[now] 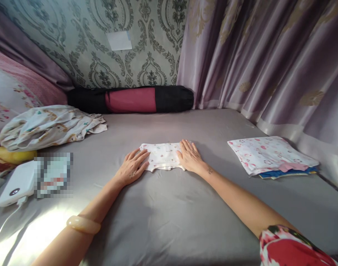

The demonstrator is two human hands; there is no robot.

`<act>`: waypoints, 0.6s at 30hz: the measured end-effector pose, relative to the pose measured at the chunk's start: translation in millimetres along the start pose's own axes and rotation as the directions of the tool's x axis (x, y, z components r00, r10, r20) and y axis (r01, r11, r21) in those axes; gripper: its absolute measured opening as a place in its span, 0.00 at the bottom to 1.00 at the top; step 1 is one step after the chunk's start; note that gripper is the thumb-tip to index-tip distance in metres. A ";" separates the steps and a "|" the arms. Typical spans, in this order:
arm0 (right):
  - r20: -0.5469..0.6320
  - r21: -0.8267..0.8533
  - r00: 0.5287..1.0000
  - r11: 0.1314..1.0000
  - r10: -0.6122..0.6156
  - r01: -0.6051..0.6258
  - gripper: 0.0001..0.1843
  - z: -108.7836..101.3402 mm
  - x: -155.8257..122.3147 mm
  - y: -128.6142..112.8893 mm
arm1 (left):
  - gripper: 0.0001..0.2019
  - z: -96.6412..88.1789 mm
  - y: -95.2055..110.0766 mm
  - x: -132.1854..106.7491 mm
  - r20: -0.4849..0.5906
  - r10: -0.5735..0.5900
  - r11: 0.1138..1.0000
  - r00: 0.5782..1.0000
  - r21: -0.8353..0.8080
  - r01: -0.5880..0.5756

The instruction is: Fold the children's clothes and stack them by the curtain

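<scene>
A small white printed garment [163,156] lies folded flat on the grey bed sheet [169,214] in the middle of the view. My left hand [132,167] rests palm down on its left end, fingers stretched out. Flat on the garment's right end lies my right hand [189,156], fingers together and extended. Neither hand grips anything.
A stack of folded clothes [271,155] lies at the right by the curtain [268,59]. A crumpled printed cloth [49,125] is heaped at the left near a white power bank [15,184]. A black and maroon roll bag [131,99] lies along the wall.
</scene>
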State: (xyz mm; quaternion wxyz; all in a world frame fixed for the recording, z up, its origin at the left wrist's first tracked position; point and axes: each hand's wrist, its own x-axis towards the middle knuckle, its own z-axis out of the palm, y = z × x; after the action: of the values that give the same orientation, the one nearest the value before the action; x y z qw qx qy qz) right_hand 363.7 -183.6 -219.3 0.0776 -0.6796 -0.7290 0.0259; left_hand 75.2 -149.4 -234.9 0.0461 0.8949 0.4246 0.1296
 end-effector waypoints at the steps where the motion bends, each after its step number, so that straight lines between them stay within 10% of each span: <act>1: -0.013 -0.007 1.000 1.000 0.005 -0.006 0.34 0.0 -0.7 3.6 | 0.26 0.0 0.0 0.0 0.000 0.003 1.000 1.000 -0.001 -0.003; 18: 0.069 0.118 0.997 0.993 0.024 -0.032 0.32 3.6 6.8 24.7 | 0.26 -0.8 -5.2 1.3 0.010 -0.014 0.998 1.000 -0.059 0.014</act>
State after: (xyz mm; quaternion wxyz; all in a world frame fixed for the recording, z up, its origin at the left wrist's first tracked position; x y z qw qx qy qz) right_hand 387.1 -174.8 -225.9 0.0929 -0.6828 -0.7187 0.0930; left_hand 71.9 -145.0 -234.9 0.0755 0.8907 0.4267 0.1377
